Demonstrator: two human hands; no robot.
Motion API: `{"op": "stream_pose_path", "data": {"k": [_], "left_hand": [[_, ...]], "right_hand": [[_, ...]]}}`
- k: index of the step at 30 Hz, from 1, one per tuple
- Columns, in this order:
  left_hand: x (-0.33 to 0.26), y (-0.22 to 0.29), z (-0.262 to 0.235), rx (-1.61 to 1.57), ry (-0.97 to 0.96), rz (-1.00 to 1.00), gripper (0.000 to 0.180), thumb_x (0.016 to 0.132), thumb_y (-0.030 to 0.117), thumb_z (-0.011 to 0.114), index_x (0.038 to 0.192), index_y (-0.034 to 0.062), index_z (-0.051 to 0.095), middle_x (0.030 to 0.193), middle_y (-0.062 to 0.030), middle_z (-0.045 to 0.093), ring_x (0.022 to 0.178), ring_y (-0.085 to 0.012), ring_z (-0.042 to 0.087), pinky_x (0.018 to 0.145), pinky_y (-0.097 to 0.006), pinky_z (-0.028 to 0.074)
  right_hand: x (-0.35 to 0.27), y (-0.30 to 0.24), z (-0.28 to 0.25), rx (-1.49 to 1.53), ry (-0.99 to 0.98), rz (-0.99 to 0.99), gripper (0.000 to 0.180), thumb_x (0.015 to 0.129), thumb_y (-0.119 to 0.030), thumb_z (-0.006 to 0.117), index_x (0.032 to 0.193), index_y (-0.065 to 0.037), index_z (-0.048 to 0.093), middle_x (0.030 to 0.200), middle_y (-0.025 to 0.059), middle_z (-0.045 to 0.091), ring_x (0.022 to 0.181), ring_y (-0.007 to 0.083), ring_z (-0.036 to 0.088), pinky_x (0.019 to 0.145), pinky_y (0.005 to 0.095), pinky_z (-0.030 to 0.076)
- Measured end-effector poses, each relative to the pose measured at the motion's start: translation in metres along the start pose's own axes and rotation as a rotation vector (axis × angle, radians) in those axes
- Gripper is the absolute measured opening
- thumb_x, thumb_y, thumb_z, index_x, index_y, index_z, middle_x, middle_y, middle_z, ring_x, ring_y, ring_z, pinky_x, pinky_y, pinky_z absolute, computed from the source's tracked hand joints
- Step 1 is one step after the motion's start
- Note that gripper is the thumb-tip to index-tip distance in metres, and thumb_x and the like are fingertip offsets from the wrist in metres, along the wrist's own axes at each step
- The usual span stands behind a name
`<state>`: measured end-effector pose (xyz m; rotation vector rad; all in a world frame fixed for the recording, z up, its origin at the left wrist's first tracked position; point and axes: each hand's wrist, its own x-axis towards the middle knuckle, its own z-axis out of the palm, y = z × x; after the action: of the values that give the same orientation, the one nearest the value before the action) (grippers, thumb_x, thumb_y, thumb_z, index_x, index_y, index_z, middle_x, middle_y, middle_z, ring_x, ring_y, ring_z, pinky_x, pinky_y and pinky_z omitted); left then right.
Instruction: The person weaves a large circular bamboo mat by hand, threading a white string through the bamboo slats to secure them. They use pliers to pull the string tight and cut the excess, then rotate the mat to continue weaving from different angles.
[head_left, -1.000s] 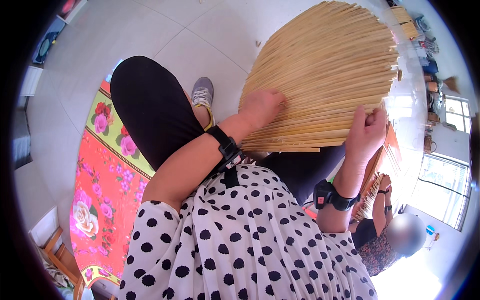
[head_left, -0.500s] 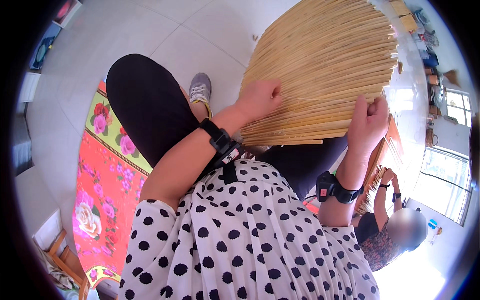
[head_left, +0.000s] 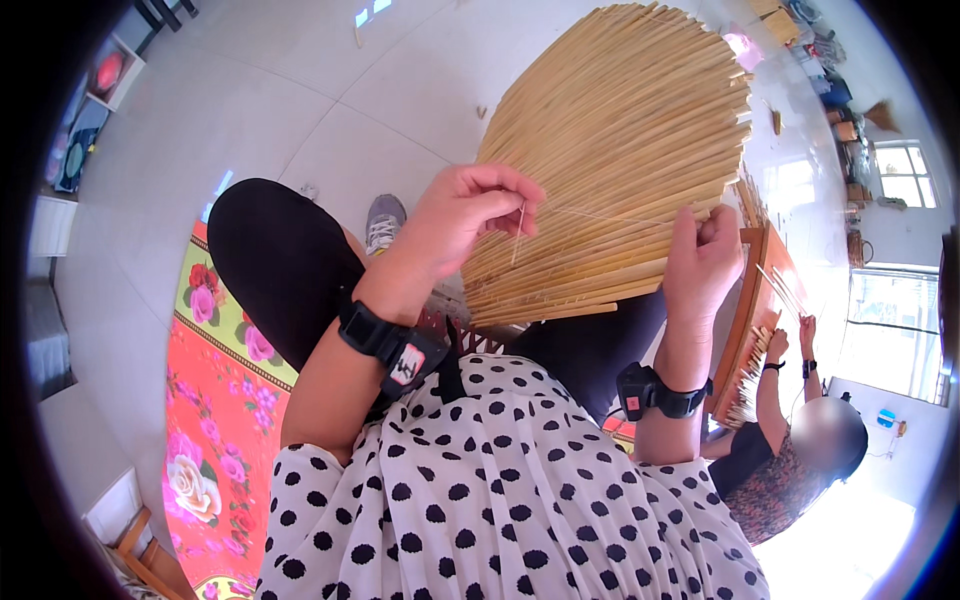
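Now the left hand [head_left: 468, 210] had turned upward, pinching thread [head_left: 516, 248] at eight o'clock on the stalk mat [head_left: 620, 125], apparently leaving one end loose, while the right hand [head_left: 705, 260] pinched its four-o'clock edge.

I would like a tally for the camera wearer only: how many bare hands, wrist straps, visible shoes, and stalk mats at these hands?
Bare hands (left hand, right hand): 2
Black wrist straps: 2
Grey laced shoe: 1
Flat straw-coloured stalk mat: 1
Total: 6
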<state>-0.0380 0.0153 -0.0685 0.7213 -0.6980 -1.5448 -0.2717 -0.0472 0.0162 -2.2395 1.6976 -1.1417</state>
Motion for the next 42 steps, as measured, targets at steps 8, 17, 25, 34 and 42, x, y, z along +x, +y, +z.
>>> {"op": "stream_pose_path", "data": {"k": [8, 17, 25, 34, 42], "left_hand": [[-0.021, 0.037, 0.027, 0.241, 0.088, 0.259, 0.02, 0.08, -0.011, 0.062, 0.098, -0.0031, 0.066, 0.092, -0.0091, 0.066, 0.088, -0.0224, 0.069, 0.082, -0.03, 0.054], [-0.026, 0.044, 0.032, 0.451, 0.166, 0.599, 0.015, 0.09, 0.004, 0.062, 0.101, -0.003, 0.068, 0.09, -0.0125, 0.067, 0.069, -0.0177, 0.066, 0.061, -0.025, 0.051], [-0.037, 0.061, 0.036, 0.099, 0.076, 0.313, 0.028, 0.1, 0.015, 0.048, 0.115, -0.005, 0.061, 0.078, -0.0077, 0.062, 0.066, -0.0125, 0.059, 0.06, -0.025, 0.046], [-0.067, 0.12, 0.025, 0.225, 0.335, 0.535, 0.032, 0.095, 0.006, 0.05, 0.124, -0.008, 0.054, 0.072, -0.0009, 0.052, 0.057, -0.0064, 0.044, 0.051, -0.02, 0.037], [-0.164, 0.237, -0.116, 0.262, 0.48, 0.649, 0.036, 0.095, 0.003, 0.054, 0.13, -0.0037, 0.047, 0.069, -0.0005, 0.035, 0.059, -0.0069, 0.03, 0.056, -0.022, 0.027]], "right_hand": [[-0.002, -0.006, -0.001, 0.038, -0.013, -0.009, 0.018, 0.084, -0.012, 0.065, 0.089, 0.003, 0.055, 0.055, 0.0037, 0.046, 0.049, 0.0117, 0.043, 0.05, 0.0264, 0.039], [-0.004, -0.011, 0.0, 0.016, -0.01, -0.032, 0.019, 0.084, -0.014, 0.065, 0.092, 0.002, 0.057, 0.056, 0.0047, 0.05, 0.05, 0.0127, 0.047, 0.052, 0.0274, 0.042], [-0.007, -0.011, 0.001, 0.021, -0.027, 0.007, 0.018, 0.084, -0.013, 0.065, 0.089, 0.002, 0.055, 0.058, 0.0056, 0.053, 0.05, 0.0128, 0.05, 0.052, 0.027, 0.043], [-0.012, -0.01, -0.005, 0.053, -0.06, 0.008, 0.016, 0.084, -0.009, 0.064, 0.09, 0.002, 0.054, 0.058, 0.0071, 0.053, 0.049, 0.0118, 0.053, 0.05, 0.0262, 0.043], [-0.015, 0.011, 0.0, 0.056, -0.061, 0.022, 0.019, 0.083, -0.008, 0.064, 0.093, 0.002, 0.052, 0.057, 0.0096, 0.052, 0.048, 0.0205, 0.053, 0.05, 0.0302, 0.043]]}}
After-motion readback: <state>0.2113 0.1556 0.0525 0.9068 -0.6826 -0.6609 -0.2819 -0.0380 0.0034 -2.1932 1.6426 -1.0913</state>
